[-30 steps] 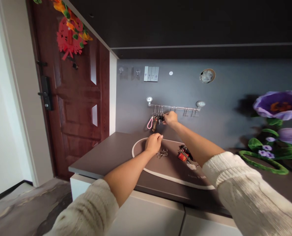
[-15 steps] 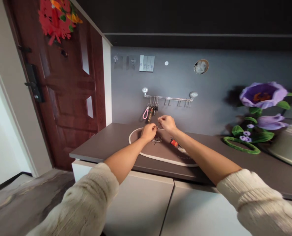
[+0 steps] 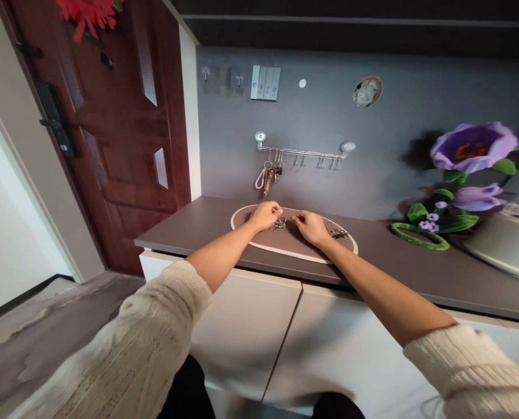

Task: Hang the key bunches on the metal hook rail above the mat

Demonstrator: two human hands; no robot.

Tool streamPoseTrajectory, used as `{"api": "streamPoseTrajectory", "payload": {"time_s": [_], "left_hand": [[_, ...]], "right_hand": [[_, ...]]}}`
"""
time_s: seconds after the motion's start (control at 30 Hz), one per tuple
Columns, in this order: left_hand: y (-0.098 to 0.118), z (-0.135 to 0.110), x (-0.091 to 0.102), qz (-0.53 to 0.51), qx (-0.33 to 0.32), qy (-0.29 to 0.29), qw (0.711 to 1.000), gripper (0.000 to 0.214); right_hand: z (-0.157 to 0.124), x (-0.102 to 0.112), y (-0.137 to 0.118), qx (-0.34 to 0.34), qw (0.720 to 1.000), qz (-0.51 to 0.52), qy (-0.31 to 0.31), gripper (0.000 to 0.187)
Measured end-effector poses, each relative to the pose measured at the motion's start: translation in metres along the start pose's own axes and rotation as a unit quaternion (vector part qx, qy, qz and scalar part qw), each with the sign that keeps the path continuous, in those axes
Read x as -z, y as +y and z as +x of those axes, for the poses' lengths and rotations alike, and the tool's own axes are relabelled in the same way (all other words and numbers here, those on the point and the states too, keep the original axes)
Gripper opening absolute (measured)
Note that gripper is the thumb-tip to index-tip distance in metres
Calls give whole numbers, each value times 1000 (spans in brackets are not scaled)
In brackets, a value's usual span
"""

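Observation:
My left hand (image 3: 265,215) is over the left part of the oval brown mat (image 3: 285,249), its fingers curled together. Whatever they pinch, if anything, is hidden. Just beside its fingertips a small bunch of metal keys (image 3: 279,224) lies on the mat. My right hand (image 3: 311,228) is low over the middle of the mat, fingers bent and closed. I cannot make out anything in its grasp. Behind its wrist, more dark metal pieces (image 3: 338,234) that look like keys rest near the mat's right end.
On the wall a clear hook rail (image 3: 300,152) carries keys with a pink strap (image 3: 260,178) and a brown fob (image 3: 268,183). Purple fabric flowers (image 3: 473,150) and a pale lamp-like object (image 3: 504,244) stand at right. A dark red door (image 3: 132,174) is at left.
The view has tilted downward. My right hand has moved down and right, away from my left hand. The red item beside my right arm no longer shows.

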State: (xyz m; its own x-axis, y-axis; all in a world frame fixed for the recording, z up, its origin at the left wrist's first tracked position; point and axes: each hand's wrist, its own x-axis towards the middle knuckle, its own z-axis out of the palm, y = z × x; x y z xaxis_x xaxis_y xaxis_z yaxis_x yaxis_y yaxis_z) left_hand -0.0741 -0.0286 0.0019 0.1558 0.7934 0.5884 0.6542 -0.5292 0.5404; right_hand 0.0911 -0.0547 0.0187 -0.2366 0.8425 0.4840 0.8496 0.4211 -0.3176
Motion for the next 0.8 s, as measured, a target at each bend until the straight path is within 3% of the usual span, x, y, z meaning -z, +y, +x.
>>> {"api": "streamPoseTrajectory", "payload": {"time_s": [0.37, 0.8], "left_hand": [[-9, 0, -4, 42, -20, -43, 998, 23], [3, 0, 2, 86, -82, -95, 988, 23]], "right_hand": [[-2, 1, -5, 0, 999, -38, -23, 21], [0, -2, -1, 5, 1000, -17, -20, 21]]}}
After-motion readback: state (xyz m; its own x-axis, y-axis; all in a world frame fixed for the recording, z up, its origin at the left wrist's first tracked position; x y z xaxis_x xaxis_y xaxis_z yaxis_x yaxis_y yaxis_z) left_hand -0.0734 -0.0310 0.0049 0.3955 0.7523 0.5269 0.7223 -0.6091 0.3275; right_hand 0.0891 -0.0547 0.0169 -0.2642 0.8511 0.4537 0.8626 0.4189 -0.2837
